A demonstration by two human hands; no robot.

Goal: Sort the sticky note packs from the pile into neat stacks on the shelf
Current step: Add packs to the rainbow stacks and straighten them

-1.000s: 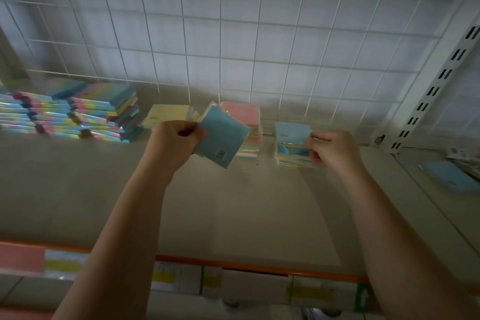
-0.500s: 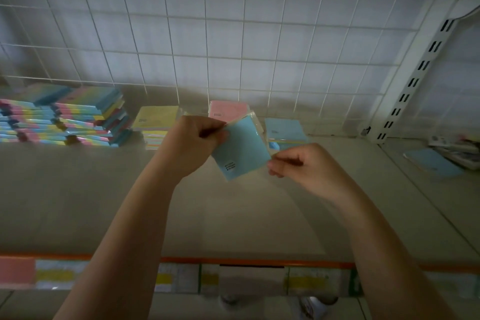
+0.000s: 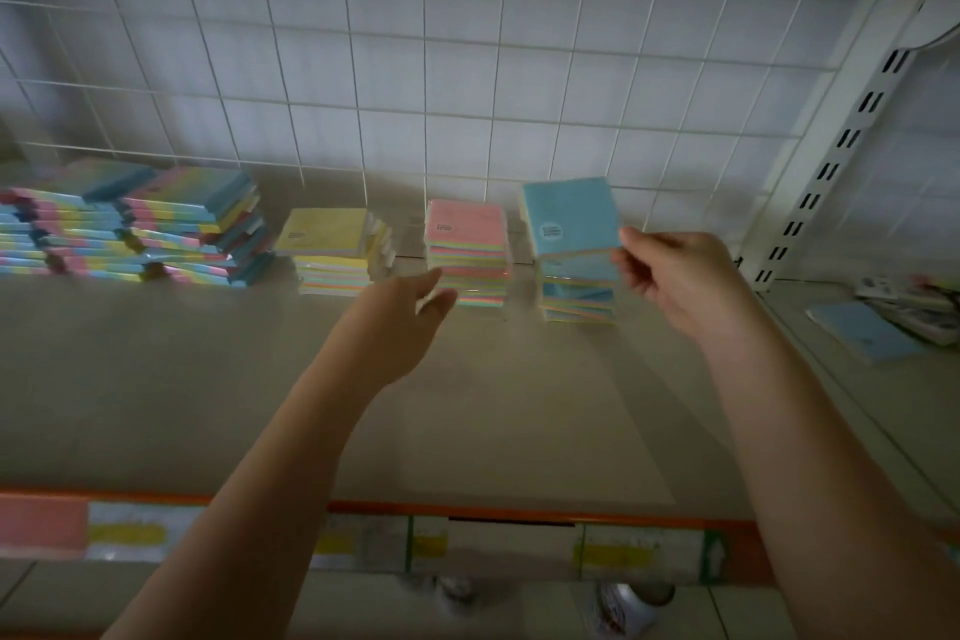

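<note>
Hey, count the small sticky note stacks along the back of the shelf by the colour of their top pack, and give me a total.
Yellow-topped stack: 1
Pink-topped stack: 1
Blue-topped stack: 1, with the blue pack gripped by the right hand at its top
Total: 3 small stacks. The left hand holds nothing.

head cam | faces forward-down onto shelf (image 3: pixel 493 405) | close, arm's reach | single view

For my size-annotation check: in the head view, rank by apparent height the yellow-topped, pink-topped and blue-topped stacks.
1. blue-topped stack, tallest, with the held blue pack on top
2. pink-topped stack
3. yellow-topped stack
Pink and yellow look close; yellow leans.
</note>
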